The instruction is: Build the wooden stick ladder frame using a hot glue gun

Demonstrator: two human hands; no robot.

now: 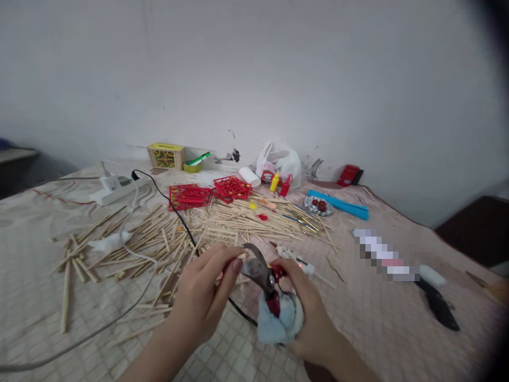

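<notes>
In my right hand is a pair of pruning shears with red handles, and a light blue cloth is wrapped around the lower handle. The curved blades point up and left, slightly apart. My left hand is closed in a pinch at the blade tips, holding a small pale wooden piece, mostly hidden by the fingers and blades. Beyond the hands, many thin wooden sticks lie scattered over the table. A white glue gun rests just behind the shears.
Red stick panels, yellow and red bottles and a white plastic bag stand toward the wall. A power strip sits at left, its cables crossing the table. At right lie a blue strip and a black-handled tool, partly pixelated.
</notes>
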